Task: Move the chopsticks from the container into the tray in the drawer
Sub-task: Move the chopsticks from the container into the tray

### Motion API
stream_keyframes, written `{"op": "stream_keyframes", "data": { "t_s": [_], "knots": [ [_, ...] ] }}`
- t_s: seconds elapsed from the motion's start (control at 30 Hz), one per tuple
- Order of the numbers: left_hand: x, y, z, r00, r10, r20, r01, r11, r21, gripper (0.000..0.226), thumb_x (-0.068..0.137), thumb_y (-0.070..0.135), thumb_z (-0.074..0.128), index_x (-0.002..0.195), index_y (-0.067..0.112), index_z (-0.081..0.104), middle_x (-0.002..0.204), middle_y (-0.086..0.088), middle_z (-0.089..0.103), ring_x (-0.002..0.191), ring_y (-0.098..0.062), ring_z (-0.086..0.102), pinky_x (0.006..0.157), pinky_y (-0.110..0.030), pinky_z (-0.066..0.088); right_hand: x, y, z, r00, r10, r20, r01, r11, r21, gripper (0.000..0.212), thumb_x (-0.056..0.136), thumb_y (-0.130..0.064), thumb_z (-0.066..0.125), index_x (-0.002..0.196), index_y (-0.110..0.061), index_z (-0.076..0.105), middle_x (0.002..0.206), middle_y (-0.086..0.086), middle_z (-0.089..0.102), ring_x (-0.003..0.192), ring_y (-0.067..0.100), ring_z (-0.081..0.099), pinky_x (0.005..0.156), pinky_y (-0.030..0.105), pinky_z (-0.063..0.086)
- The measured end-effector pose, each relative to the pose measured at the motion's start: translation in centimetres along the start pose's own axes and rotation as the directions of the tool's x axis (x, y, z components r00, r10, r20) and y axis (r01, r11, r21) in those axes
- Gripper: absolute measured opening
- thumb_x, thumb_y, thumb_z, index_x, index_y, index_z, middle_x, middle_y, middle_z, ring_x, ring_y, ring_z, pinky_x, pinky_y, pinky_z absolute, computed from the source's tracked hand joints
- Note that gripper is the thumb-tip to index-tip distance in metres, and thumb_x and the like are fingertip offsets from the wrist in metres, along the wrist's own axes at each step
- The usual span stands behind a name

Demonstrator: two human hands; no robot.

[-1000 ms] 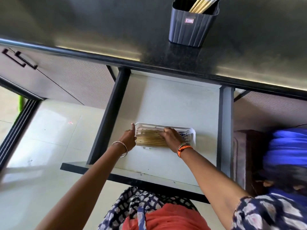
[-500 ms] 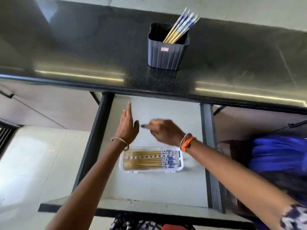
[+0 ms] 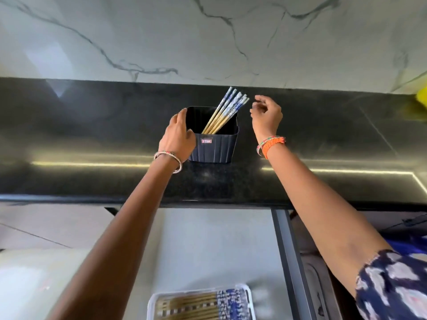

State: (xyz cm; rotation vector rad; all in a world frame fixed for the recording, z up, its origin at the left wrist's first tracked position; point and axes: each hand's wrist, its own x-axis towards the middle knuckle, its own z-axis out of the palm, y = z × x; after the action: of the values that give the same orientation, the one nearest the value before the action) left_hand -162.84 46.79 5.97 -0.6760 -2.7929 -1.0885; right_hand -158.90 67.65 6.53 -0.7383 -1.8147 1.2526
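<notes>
A dark ribbed container [image 3: 213, 147] stands on the black countertop [image 3: 92, 135]. Several chopsticks [image 3: 227, 112] with blue-and-white patterned tops lean to the right inside it. My left hand [image 3: 179, 135] grips the container's left rim and wall. My right hand [image 3: 265, 116] hovers just right of the chopstick tops, fingers loosely curled, holding nothing. At the bottom edge, a white tray [image 3: 201, 303] in the open drawer [image 3: 215, 245] holds several chopsticks lying flat.
A marble-patterned wall [image 3: 208, 38] rises behind the counter. The drawer's dark right rail [image 3: 288, 257] runs down beside my right arm. A yellow object [image 3: 421, 95] sits at the far right of the counter.
Both hands rose from the tray in the drawer to the container on the counter. The left hand took hold of the container's rim, and the right hand came near the chopstick tops.
</notes>
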Motion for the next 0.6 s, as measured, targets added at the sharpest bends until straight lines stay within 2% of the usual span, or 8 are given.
{"op": "stream_keyframes", "data": {
  "t_s": [0.03, 0.1, 0.17, 0.23, 0.37, 0.5, 0.6],
  "knots": [
    [0.4, -0.2, 0.3, 1.000, -0.019, 0.000, 0.019, 1.000, 0.018, 0.057, 0.087, 0.010, 0.044, 0.141, 0.017, 0.028, 0.145, -0.010, 0.039, 0.123, -0.031, 0.050, 0.092, -0.043, 0.048, 0.6, 0.4, 0.6, 0.998, 0.048, 0.028, -0.048, 0.999, -0.018, 0.021, 0.084, -0.011, 0.063, 0.097, 0.002, 0.070, 0.082, 0.016, 0.069, 0.078, 0.033, 0.068, 0.080, 0.049, 0.056],
    [0.6, -0.7, 0.9, 1.000, -0.026, 0.001, 0.025, 0.998, 0.056, 0.053, 0.089, 0.013, 0.043, 0.140, 0.017, 0.030, 0.145, -0.010, 0.040, 0.121, -0.032, 0.051, 0.089, -0.043, 0.048, 1.3, 0.8, 1.5, 0.991, 0.089, 0.100, -0.082, 0.994, -0.078, 0.033, 0.082, -0.031, 0.068, 0.082, 0.002, 0.071, 0.072, 0.015, 0.069, 0.073, 0.031, 0.068, 0.078, 0.049, 0.056],
    [0.6, -1.2, 1.4, 1.000, -0.017, 0.001, 0.017, 0.997, 0.070, 0.049, 0.091, 0.016, 0.041, 0.140, 0.016, 0.032, 0.144, -0.011, 0.041, 0.120, -0.032, 0.052, 0.087, -0.042, 0.049, 1.7, 0.9, 2.2, 0.987, 0.088, 0.138, -0.074, 0.991, -0.110, 0.043, 0.081, -0.036, 0.068, 0.072, 0.005, 0.068, 0.073, 0.021, 0.071, 0.074, 0.034, 0.069, 0.074, 0.048, 0.056],
    [0.4, -1.4, 1.7, 1.000, -0.011, 0.001, 0.011, 0.998, 0.065, 0.047, 0.092, 0.018, 0.038, 0.139, 0.016, 0.033, 0.143, -0.011, 0.042, 0.119, -0.032, 0.052, 0.086, -0.041, 0.049, 1.9, 0.8, 2.7, 0.985, 0.095, 0.140, -0.083, 0.992, -0.090, 0.037, 0.083, -0.031, 0.068, 0.074, 0.005, 0.070, 0.076, 0.022, 0.073, 0.072, 0.032, 0.070, 0.071, 0.043, 0.059],
    [0.2, -1.4, 1.6, 1.000, -0.006, 0.007, 0.005, 0.999, 0.037, 0.044, 0.094, 0.019, 0.036, 0.138, 0.014, 0.035, 0.142, -0.012, 0.043, 0.119, -0.032, 0.052, 0.089, -0.042, 0.049, 1.9, 0.4, 2.7, 0.985, 0.119, 0.126, -0.116, 0.993, -0.035, 0.029, 0.085, -0.021, 0.067, 0.080, 0.007, 0.071, 0.070, 0.015, 0.069, 0.052, 0.011, 0.061, 0.050, 0.018, 0.053],
    [0.1, -0.9, 1.2, 0.999, -0.006, 0.045, 0.004, 0.999, 0.044, 0.048, 0.093, 0.016, 0.040, 0.140, 0.014, 0.032, 0.144, -0.013, 0.040, 0.116, -0.033, 0.054, 0.089, -0.043, 0.051, 2.0, -0.6, 1.9, 0.987, 0.128, 0.093, -0.126, 0.992, -0.023, 0.026, 0.086, -0.013, 0.064, 0.080, 0.012, 0.069, 0.069, 0.016, 0.065, 0.047, 0.010, 0.059, 0.043, 0.012, 0.049],
    [-0.2, -0.2, 0.7, 0.998, 0.012, 0.059, -0.015, 0.999, 0.047, 0.055, 0.090, 0.009, 0.045, 0.142, 0.012, 0.028, 0.148, -0.015, 0.033, 0.131, -0.033, 0.039, 0.106, -0.045, 0.042, 1.9, -2.2, 0.9, 0.992, 0.079, 0.101, -0.077, 0.997, -0.030, 0.023, 0.086, -0.011, 0.064, 0.082, 0.012, 0.069, 0.071, 0.016, 0.066, 0.049, 0.009, 0.059, 0.043, 0.008, 0.048]
  ]
}}
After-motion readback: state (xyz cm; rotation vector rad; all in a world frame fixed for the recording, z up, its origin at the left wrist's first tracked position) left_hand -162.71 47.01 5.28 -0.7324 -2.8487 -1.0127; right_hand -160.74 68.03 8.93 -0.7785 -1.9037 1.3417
